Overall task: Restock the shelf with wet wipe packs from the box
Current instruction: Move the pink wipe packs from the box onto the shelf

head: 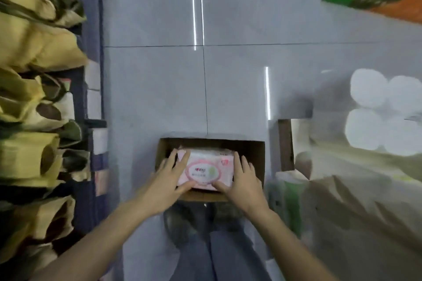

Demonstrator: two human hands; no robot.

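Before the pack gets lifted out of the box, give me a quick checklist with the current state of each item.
1. Left hand on the pack: ok, fingers along its left edge.
2. Right hand on the pack: ok, fingers along its right edge.
3. Grip closed enough to lift: cannot tell, fingers look spread.
4. Box open on top: ok.
5. Floor ahead free: ok.
6. Shelf slot for the pack: cannot tell, sides are blurred.

An open cardboard box sits on the grey tiled floor.
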